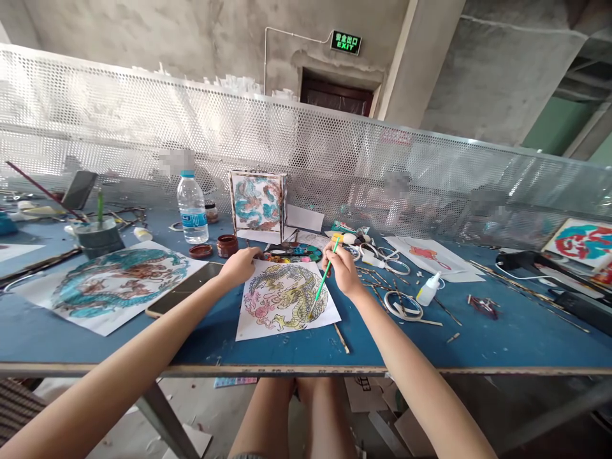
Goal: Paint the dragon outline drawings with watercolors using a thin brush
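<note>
Pinching green brush (pixel 324 277) w/ right grip (pixel 342 268), shaft slanting far-right to near-left, tip on dragon sheet (pixel 287 299), mid-counter (pixel 478 331) btwn both hands. Left grip (pixel 241 264), loosely curled, rests on sheet's far-left corner, clasping nothing.

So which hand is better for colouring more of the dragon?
Probably the right. The right hand grips the green brush, its tip on the dragon picture. The left hand holds no brush and rests on that picture's top corner.
</note>
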Action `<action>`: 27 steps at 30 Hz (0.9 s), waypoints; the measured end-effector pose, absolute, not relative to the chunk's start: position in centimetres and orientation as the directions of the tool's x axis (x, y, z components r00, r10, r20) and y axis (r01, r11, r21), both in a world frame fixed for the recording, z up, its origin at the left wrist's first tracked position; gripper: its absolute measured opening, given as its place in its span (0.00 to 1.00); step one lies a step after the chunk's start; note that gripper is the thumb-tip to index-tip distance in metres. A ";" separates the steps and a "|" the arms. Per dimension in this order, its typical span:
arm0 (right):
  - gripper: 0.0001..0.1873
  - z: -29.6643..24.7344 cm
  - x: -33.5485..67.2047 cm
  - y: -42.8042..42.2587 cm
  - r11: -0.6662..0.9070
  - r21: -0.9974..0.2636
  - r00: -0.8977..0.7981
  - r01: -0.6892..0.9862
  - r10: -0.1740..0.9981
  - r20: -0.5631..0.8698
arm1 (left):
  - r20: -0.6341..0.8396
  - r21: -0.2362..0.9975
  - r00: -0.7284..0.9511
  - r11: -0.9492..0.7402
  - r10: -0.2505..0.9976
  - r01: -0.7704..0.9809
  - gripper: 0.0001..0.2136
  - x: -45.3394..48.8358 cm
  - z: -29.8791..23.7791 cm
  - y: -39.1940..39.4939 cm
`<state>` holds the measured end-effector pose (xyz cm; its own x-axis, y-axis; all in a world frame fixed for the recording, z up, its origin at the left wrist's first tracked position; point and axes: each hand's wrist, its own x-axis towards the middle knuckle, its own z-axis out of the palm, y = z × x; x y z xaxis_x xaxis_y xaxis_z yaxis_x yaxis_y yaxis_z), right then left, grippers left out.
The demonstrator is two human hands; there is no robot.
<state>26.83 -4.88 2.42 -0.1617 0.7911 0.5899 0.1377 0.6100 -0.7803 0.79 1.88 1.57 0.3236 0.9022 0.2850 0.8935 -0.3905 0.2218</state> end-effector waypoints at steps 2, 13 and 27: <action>0.10 2.4 26.9 -4.9 0.626 -0.765 -0.175 0.149 0.779 0.603 | 0.278 0.225 0.320 -0.386 0.906 0.895 0.20 0.8 1.6 1.8; 0.12 2.9 28.6 -4.7 0.700 -0.522 -0.157 0.486 0.658 0.736 | 0.278 0.236 0.318 -0.385 0.906 0.892 0.20 0.9 1.9 1.6; 0.09 2.8 28.3 -4.8 0.700 -0.477 -0.130 0.532 0.624 0.771 | 0.272 0.233 0.313 -0.377 0.910 0.896 0.20 1.0 1.7 1.8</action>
<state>28.28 -4.84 2.81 -0.1298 0.6237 0.7708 0.5315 0.7000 -0.4770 0.96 1.79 1.70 0.3126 0.9101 0.2719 0.8964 -0.3774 0.2326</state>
